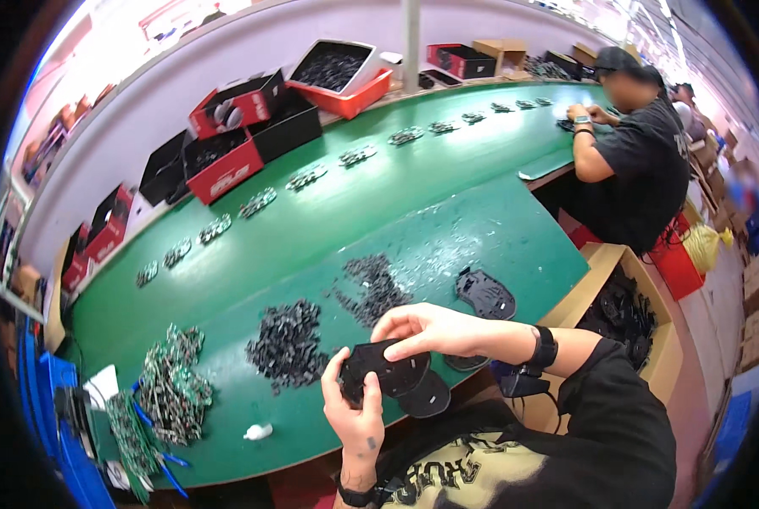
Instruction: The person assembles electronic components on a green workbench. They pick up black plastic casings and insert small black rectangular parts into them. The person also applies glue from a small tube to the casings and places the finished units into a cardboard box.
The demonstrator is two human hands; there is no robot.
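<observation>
The shell (403,373), black, is held up above the near edge of the bench (498,220). The left hand (354,416) grips its left end, partly closed, thumb on the face and fingers round the edge. The right hand (430,331) is curled over its far edge, thumb pressed on top. A black cover (430,399) sits just right of the shell, on the near side; whether the two touch, I cannot tell.

Left of the shell lies a pile of black bits (284,339); just beyond it, a looser scatter (379,284). A black base (485,293) lies beyond it to the right. A white bottle (258,432) lies left of the shell, with tangled boards (176,386) farther left. A carton (669,348) of black parts stands well right. Far beyond, to the right, a co-worker (634,144) sits with both hands at the bench.
</observation>
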